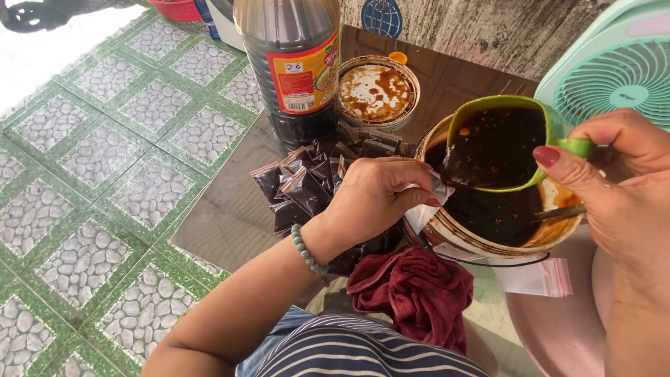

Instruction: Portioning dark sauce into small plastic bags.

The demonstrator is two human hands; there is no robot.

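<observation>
From the head camera I look down on my left hand, whose fingers are pinched shut on the mouth of a small clear plastic bag, held just against the near rim of a round tub of dark sauce. My right hand has its fingers closed around the handle of a green scoop; the scoop is full of the same dark sauce and tilted so its pointed lip hangs just above the bag, between the two sets of fingers. Whether sauce is touching the bag I cannot tell. Behind the left fingers, on the glass worktop, lies a heap of small filled sauce bags, dark and shiny, and beyond them stands a large bottle of dark liquid with a red and yellow label. Further off from the fingers sits a round lid smeared with sauce. Below the left fingers, near my body, a crumpled dark red cloth lies touching the tub's base. Under the right fingers, a stack of empty clear bags with red strips rests beside the tub. A pale green fan stands past the right hand, and a bead bracelet circles my left wrist.
</observation>
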